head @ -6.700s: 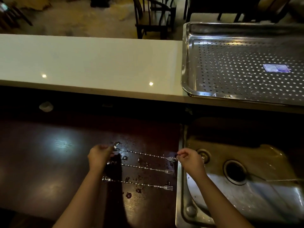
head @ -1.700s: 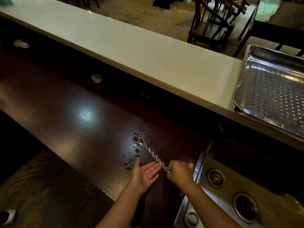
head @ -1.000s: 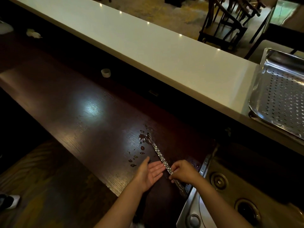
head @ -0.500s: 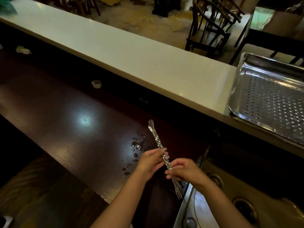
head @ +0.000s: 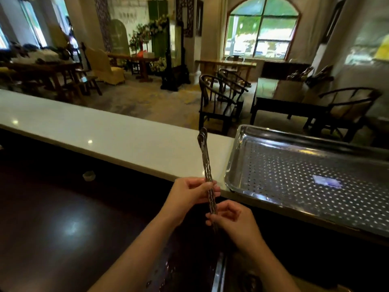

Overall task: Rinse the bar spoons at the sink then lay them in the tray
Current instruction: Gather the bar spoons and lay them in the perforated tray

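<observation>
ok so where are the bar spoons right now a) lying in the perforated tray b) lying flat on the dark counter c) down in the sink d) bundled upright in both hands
d: the bar spoons stand nearly upright as a bundle, the left hand gripping the twisted stems higher up and the right hand holding them lower down, with the tray to their right holding no spoons.
</observation>
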A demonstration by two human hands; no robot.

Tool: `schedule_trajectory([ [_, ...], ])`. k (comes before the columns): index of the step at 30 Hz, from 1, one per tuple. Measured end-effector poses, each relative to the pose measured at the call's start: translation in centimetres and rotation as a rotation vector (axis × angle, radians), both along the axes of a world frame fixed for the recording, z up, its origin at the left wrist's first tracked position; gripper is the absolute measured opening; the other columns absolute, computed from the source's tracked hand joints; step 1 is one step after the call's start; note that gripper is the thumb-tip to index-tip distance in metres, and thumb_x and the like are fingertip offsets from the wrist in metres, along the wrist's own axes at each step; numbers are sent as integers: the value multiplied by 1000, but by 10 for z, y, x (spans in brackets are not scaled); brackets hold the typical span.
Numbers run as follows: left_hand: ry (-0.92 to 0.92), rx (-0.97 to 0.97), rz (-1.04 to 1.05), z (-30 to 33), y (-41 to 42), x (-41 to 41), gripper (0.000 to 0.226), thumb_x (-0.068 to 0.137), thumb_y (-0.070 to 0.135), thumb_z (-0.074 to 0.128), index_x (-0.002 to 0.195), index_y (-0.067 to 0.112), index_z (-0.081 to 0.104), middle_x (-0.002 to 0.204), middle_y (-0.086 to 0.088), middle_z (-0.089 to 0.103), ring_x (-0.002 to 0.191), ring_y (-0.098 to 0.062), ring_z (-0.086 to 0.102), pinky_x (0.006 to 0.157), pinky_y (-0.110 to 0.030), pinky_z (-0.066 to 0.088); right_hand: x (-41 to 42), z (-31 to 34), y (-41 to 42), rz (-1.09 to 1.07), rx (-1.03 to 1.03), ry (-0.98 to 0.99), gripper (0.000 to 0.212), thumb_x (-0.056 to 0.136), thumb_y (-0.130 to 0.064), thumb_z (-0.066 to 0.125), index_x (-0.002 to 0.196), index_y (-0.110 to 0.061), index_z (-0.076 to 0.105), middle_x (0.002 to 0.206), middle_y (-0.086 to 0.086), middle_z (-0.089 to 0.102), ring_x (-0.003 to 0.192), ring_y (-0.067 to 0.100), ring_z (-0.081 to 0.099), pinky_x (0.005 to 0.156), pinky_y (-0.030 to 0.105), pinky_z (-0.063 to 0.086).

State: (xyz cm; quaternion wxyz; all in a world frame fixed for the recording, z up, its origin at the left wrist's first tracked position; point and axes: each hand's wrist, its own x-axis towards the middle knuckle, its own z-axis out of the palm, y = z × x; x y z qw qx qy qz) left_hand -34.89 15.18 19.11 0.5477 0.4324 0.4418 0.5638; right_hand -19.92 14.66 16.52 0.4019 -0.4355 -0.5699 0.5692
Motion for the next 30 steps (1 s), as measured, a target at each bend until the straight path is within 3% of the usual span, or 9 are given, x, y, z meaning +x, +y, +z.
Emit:
schedule_trajectory([
  [5,155,175,-45,57,13,30,12,81,10,66,86,17,74,83,-6,77,82,-18,73,66,-19,55,23,47,15,-91,145,72,21,74,3,71,73,-18,68,74,4,76,71,17,73,59,14,53],
  [8,267,282,2,84,22,47,16,78,10,69,73,23,76,75,0,77,77,-11,72,65,-13,52,36,75,21,-121,205,129,20,76,8,68,74,-13,67,69,1,75,66,14,73,55,13,53],
  [10,299,314,15,98,28,58,11,76,12,71,73,21,77,74,-1,76,76,-11,72,67,-17,53,46,90,24,-140,231,158,19,76,10,66,75,-9,66,65,0,75,63,12,72,54,13,53],
  [13,340,333,-48,109,34,74,7,77,17,70,74,18,76,75,-5,75,77,-16,72,72,-24,57,62,102,25,-143,229,175,16,76,9,67,77,-7,66,73,12,75,73,21,73,65,25,59],
  [15,390,349,-72,111,36,87,8,78,18,69,74,17,76,74,-4,75,75,-13,71,69,-19,55,74,105,24,-151,212,169,16,76,9,67,77,-8,66,80,18,74,79,26,73,74,31,60],
  [20,379,338,-56,106,35,117,10,79,14,68,71,15,75,71,-6,73,68,-10,69,60,-12,51,108,102,24,-115,177,59,14,79,5,65,80,-9,67,72,3,73,68,11,72,62,19,57],
  [25,393,318,-48,97,42,139,11,76,17,70,75,7,73,79,-20,70,77,-27,67,74,-30,56,147,112,37,-294,318,-79,11,83,-19,65,83,-30,68,79,-6,74,74,3,69,61,16,53],
  [27,404,306,-58,96,45,146,9,75,19,71,74,11,74,78,-16,71,81,-29,68,75,-32,57,158,123,43,-346,386,-104,12,82,-24,66,81,-36,66,79,-12,72,75,-4,65,59,10,51],
  [30,428,306,-79,95,46,155,13,77,16,70,66,23,74,71,-1,74,73,-15,71,66,-18,56,160,134,50,-339,446,-146,11,80,-25,68,79,-36,66,79,-11,70,78,-6,64,59,7,49],
])
